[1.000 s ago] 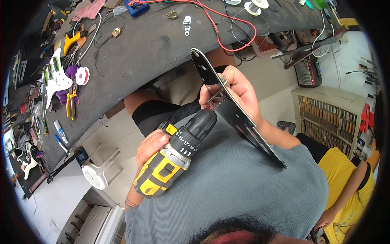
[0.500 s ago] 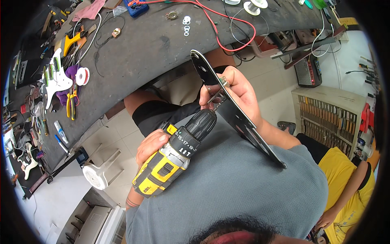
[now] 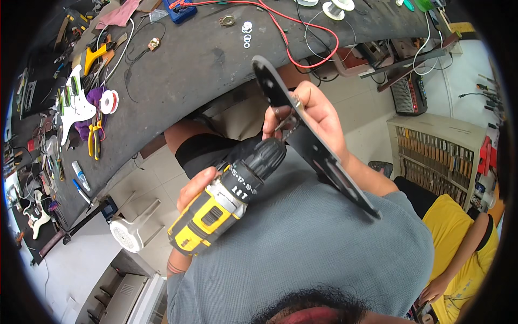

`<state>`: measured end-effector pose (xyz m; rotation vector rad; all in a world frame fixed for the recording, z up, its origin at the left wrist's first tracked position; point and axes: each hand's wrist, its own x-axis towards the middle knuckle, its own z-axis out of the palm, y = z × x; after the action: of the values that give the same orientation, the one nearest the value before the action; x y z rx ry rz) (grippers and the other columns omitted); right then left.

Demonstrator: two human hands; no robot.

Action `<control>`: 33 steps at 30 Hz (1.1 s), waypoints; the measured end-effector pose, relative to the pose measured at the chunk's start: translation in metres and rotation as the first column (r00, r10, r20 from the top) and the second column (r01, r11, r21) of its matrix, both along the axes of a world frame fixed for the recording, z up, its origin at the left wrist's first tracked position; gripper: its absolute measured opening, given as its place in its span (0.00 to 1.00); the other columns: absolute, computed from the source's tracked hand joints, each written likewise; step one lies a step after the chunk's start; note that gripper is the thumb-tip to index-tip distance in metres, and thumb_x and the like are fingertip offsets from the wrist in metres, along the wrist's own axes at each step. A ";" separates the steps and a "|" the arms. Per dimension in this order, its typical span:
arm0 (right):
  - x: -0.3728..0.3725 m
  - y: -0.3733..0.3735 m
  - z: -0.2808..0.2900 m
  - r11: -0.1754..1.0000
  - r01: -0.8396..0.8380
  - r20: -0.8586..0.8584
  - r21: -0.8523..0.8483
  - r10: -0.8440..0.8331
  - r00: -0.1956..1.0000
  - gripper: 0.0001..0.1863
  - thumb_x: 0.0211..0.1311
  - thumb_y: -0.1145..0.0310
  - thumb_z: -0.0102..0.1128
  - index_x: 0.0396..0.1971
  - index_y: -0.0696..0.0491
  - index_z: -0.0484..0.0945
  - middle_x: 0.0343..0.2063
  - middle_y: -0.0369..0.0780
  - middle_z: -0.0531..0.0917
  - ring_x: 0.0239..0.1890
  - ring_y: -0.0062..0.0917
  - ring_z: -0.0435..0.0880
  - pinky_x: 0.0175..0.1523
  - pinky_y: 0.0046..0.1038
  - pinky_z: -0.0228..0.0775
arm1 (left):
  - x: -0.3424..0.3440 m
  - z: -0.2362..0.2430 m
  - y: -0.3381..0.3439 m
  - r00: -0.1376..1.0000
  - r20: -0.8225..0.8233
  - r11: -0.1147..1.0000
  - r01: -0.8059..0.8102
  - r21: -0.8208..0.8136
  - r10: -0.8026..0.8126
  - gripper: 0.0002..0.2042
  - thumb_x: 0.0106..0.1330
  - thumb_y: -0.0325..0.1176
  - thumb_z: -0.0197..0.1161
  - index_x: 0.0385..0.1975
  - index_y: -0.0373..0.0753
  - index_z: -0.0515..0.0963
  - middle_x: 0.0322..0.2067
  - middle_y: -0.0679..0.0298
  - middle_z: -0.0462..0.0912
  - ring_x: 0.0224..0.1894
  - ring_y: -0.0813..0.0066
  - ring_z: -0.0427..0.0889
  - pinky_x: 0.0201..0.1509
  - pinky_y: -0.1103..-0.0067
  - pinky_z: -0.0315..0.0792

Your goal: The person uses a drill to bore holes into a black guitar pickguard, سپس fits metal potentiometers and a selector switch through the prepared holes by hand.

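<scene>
My left hand (image 3: 195,188) is wrapped round the body of a yellow and black cordless drill (image 3: 221,208), most of its fingers hidden behind it. The drill's black chuck (image 3: 270,154) and thin bit point up and right at a black guitar pickguard (image 3: 315,151). My right hand (image 3: 324,119) grips this plate, held on edge before my chest, with fingers on both of its sides. Small metal parts (image 3: 297,102) sit by my right fingertips at the plate's edge. Whether the bit touches the plate, I cannot tell.
A dark workbench (image 3: 183,70) runs across the far side, bearing a white pickguard (image 3: 78,105), yellow-handled pliers (image 3: 95,141), metal washers (image 3: 246,35), solder spools (image 3: 334,9) and red cable (image 3: 288,46). A white stool (image 3: 127,232) stands left; a person in yellow (image 3: 458,232) is at right.
The drill has shifted slightly left and upward in my left hand. The black pickguard has moved a little and now looks blurred; my right hand still grips it.
</scene>
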<state>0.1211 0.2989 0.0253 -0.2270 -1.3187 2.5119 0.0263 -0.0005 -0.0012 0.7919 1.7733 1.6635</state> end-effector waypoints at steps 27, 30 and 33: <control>-0.013 0.008 -0.015 0.982 -0.096 -0.005 -0.162 0.097 0.995 0.11 0.85 0.58 0.53 0.44 0.49 0.68 0.41 0.42 0.87 0.41 0.20 0.85 0.45 0.23 0.75 | -0.045 0.032 0.057 0.706 -0.704 0.928 0.307 0.211 -0.073 0.28 0.61 0.29 0.76 0.61 0.32 0.77 0.34 0.51 0.87 0.27 0.63 0.82 0.31 0.71 0.74; -0.009 0.007 -0.018 0.989 -0.079 0.052 -0.128 0.086 0.995 0.11 0.84 0.59 0.54 0.43 0.50 0.69 0.41 0.42 0.87 0.39 0.20 0.86 0.43 0.23 0.76 | -0.047 0.048 0.059 0.646 -0.754 0.951 0.291 0.102 -0.117 0.29 0.56 0.30 0.77 0.61 0.40 0.79 0.35 0.55 0.87 0.26 0.67 0.80 0.28 0.73 0.71; -0.009 0.007 -0.017 0.981 -0.106 0.074 -0.162 0.119 0.990 0.10 0.83 0.60 0.55 0.42 0.50 0.70 0.41 0.42 0.88 0.40 0.21 0.87 0.43 0.24 0.77 | -0.055 0.052 0.056 0.572 -0.803 0.953 0.301 0.018 -0.166 0.31 0.53 0.32 0.78 0.61 0.45 0.81 0.37 0.60 0.87 0.26 0.69 0.78 0.28 0.73 0.69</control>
<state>0.1119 0.3059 0.0078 -0.3018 -1.1939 2.7334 -0.0292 0.0553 0.0513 2.0096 1.9465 1.3385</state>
